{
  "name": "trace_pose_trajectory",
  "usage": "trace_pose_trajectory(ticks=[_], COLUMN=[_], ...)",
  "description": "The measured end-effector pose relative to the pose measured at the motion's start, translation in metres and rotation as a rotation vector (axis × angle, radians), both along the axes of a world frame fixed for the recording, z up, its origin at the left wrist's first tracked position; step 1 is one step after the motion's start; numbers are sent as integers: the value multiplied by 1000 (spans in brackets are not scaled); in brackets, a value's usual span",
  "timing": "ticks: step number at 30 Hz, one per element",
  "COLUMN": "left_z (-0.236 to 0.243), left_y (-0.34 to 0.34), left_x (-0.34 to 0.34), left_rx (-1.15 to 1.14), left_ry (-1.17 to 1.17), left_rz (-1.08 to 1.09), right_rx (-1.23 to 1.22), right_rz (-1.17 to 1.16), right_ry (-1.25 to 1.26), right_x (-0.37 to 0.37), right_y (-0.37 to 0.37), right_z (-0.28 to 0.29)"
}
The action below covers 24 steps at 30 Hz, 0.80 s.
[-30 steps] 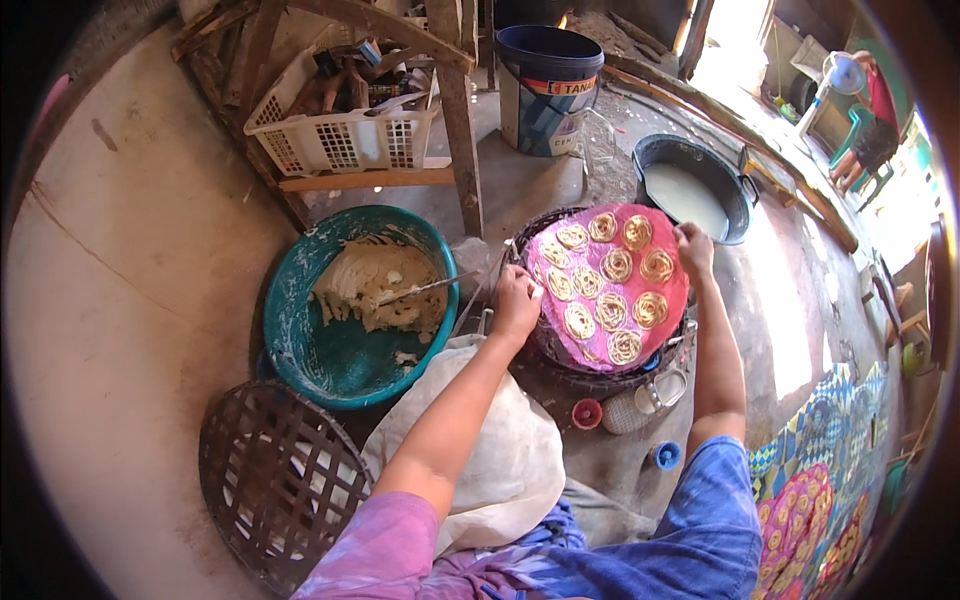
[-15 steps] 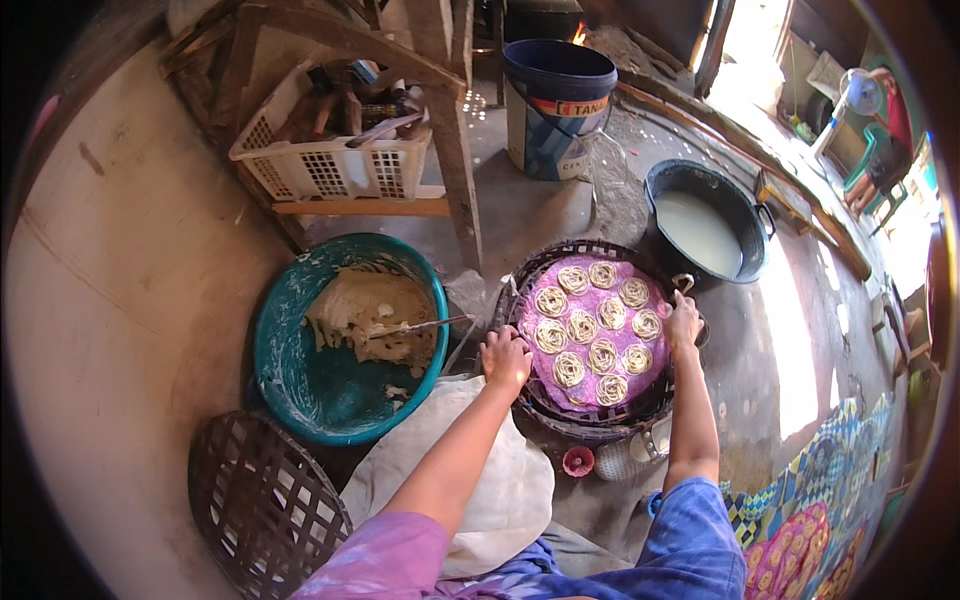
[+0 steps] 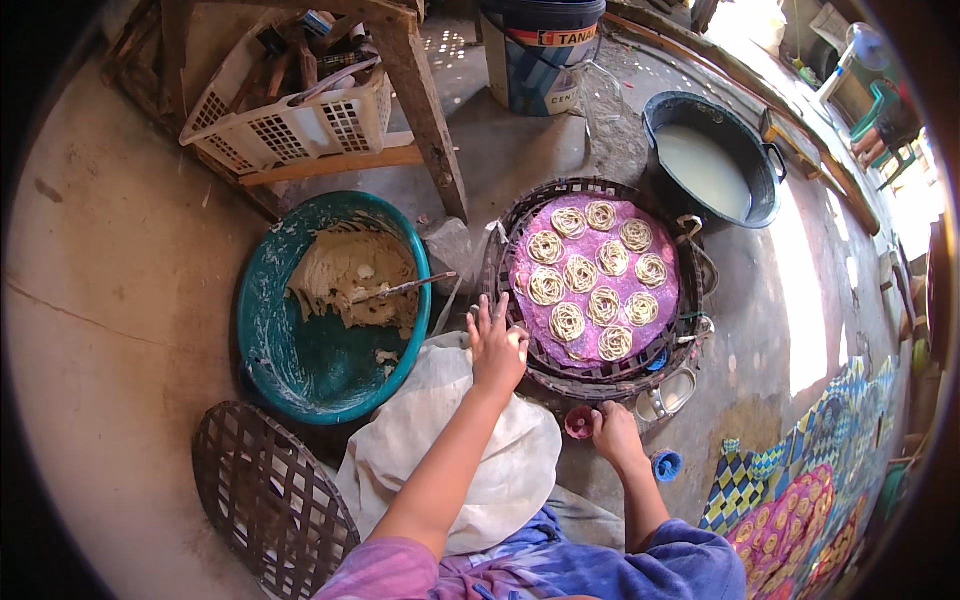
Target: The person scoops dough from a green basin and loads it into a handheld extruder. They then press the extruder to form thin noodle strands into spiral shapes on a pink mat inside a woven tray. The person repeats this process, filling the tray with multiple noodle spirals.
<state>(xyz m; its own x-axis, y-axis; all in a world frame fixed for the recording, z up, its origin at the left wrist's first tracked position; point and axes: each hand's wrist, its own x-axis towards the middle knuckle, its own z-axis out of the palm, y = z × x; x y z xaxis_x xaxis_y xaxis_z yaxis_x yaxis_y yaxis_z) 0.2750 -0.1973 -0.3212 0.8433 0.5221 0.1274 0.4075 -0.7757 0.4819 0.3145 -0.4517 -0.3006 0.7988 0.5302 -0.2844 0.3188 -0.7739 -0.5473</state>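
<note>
While right hand [image 3: 618,436] pinches one red cup [image 3: 578,422], left hand [image 3: 497,355] splayed, empty, twelve coils [image 3: 580,273]

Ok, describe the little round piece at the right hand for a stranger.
Find the dark basket bearing the pink sheet. Just below it in view, at the right hand, is the little round piece: red, while the blue piece sits further right.

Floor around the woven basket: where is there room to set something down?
Bare floor lies right of the woven basket, between the black basin and the patterned mat. Crowded: the gap toward the teal basin, with the left hand at its near end, and the basket's near side, where the right hand is at the red cup.
</note>
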Motion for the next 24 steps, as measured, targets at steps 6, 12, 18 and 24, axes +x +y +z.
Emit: trace_pose_trajectory(ticks=[6,12,18,24], left_z=[1,-3,-7,-6], left_y=[-6,-18,-21,-21], left_x=[21,32,33,38], left_rx=[160,174,205,157], left_ry=[139,323,442,506], left_rz=[-223,-204,-135,-114], right_rx=[-21,-8,2,-8], right_rz=[62,44,-15,-25], right_ry=[-2,-23,-64,-67], right_x=[-7,-18,-23,-24], right_y=[-4,-6,-2,1], right_z=[9,9,0,-7])
